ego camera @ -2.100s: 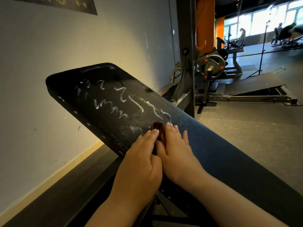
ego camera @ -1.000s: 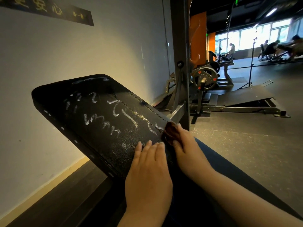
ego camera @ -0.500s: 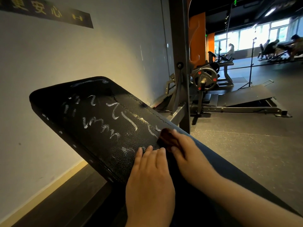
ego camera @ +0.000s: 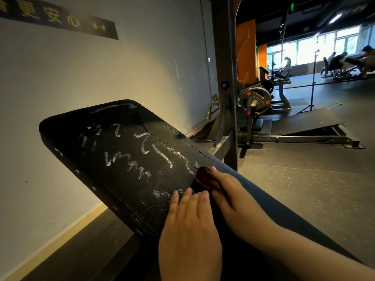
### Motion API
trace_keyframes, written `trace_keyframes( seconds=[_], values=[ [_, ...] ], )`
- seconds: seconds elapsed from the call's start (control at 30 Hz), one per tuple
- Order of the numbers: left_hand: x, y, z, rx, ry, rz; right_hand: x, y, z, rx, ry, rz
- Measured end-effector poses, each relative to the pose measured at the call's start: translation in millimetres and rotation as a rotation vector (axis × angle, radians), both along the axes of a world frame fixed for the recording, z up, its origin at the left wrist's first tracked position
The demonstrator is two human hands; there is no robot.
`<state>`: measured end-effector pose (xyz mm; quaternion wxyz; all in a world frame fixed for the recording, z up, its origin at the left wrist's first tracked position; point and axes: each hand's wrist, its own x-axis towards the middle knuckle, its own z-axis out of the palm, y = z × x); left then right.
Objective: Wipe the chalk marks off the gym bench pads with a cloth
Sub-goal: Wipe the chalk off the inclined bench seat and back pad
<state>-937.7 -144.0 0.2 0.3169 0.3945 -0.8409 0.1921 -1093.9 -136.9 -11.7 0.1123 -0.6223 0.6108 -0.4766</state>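
A black leather bench pad [ego camera: 113, 159] tilts up toward the wall, covered in white chalk marks [ego camera: 129, 159]: zigzags, strokes and smudges. My right hand [ego camera: 229, 191] grips a small dark reddish-brown cloth [ego camera: 205, 176] and holds it against the pad's right side, at the end of a long chalk line. My left hand [ego camera: 188, 230] lies flat on the pad just below a chalk smudge [ego camera: 160, 193], fingers straight and together.
A grey wall [ego camera: 101, 74] stands close on the left. A steel rack upright [ego camera: 225, 82] rises right behind the pad. A weight plate machine [ego camera: 255, 98] and a low ramp [ego camera: 310, 120] sit on the rubber floor beyond. People sit far back by the windows.
My right hand has slid the cloth slightly left and down along the pad. The left hand stays flat in place. Since two seconds ago the hands have moved apart.
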Motion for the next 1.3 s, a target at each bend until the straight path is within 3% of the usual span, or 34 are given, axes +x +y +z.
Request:
trace_keyframes(
  seconds=[0.1,0.27,0.43,0.67,0.87,1.07,1.3],
  values=[
    [-2,-1,-2,0.011,-0.004,-0.009,-24,-12,6,0.057,0.042,-0.018],
    [0,-1,-2,0.021,-0.014,-0.025,-39,-44,20,0.041,-0.116,-0.25],
    [-2,-3,-1,-0.017,0.014,-0.036,-21,-38,20,0.037,-0.015,-0.089],
    [0,-4,-2,-0.011,-0.003,-0.04,-29,-70,32,0.02,-0.068,-0.246],
    [-4,-7,-7,-0.055,0.05,-0.039,-14,-33,10,-0.061,0.015,-0.008],
    [-2,-4,-7,-0.015,0.024,-0.045,-29,-46,14,-0.036,-0.179,-0.245],
    [-4,-5,-8,-0.022,0.08,-0.103,1,12,0,-0.027,0.032,0.085]
  ],
)
